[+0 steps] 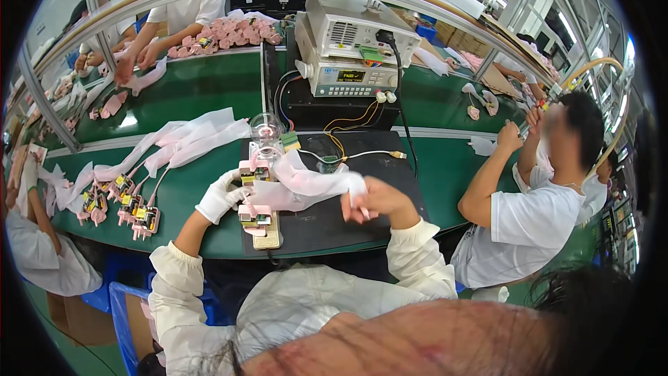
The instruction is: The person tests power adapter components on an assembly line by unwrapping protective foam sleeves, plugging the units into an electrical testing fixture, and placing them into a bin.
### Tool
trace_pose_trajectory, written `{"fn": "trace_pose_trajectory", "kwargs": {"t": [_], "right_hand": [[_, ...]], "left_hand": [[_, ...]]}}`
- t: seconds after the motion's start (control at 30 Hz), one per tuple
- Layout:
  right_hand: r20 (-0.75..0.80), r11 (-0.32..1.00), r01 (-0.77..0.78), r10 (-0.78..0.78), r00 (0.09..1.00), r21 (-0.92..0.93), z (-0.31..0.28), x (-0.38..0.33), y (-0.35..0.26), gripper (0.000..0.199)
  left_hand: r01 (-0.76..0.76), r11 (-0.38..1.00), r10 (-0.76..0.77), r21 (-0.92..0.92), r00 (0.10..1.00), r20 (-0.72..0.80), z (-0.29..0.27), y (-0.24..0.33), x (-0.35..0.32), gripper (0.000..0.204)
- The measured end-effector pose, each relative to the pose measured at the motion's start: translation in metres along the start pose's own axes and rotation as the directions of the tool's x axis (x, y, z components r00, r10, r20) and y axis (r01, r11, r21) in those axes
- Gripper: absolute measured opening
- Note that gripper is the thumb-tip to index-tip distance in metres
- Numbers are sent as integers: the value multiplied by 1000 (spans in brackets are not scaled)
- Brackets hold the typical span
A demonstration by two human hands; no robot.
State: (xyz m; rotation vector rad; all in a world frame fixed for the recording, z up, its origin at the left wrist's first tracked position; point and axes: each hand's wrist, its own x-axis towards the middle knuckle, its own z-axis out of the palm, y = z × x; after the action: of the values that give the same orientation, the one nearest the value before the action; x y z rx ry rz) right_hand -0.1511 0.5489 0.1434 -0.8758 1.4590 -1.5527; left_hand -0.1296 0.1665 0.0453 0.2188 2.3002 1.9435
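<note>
My left hand, in a white glove, is at the left side of a pink charger with its circuit board exposed, fingers closed at its edge. A second open pink charger sits just below it on a pale test fixture. My bare right hand is closed round the end of a cable in a translucent white sleeve. This sleeved bundle stretches left from my right hand to the chargers. Behind them stands a clear glass bulb.
Several sleeved pink chargers lie on the green bench at left. Two stacked test instruments with wires stand ahead on a black stand. A white cable crosses the black mat. Co-workers sit at right, far left and across the bench.
</note>
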Motion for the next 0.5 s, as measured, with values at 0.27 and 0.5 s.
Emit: {"fn": "trace_pose_trajectory", "kwargs": {"t": [0.27, 0.5], "right_hand": [[-574, 1000, 11, -21, 819, -21, -60, 15, 32, 22], [-630, 975, -40, -111, 768, -220, -59, 25, 72, 19]], "left_hand": [[-44, 936, -17, -349, 985, -170, 9, 27, -63, 48], [139, 939, -134, -316, 990, 37, 31, 33, -89, 52]]}}
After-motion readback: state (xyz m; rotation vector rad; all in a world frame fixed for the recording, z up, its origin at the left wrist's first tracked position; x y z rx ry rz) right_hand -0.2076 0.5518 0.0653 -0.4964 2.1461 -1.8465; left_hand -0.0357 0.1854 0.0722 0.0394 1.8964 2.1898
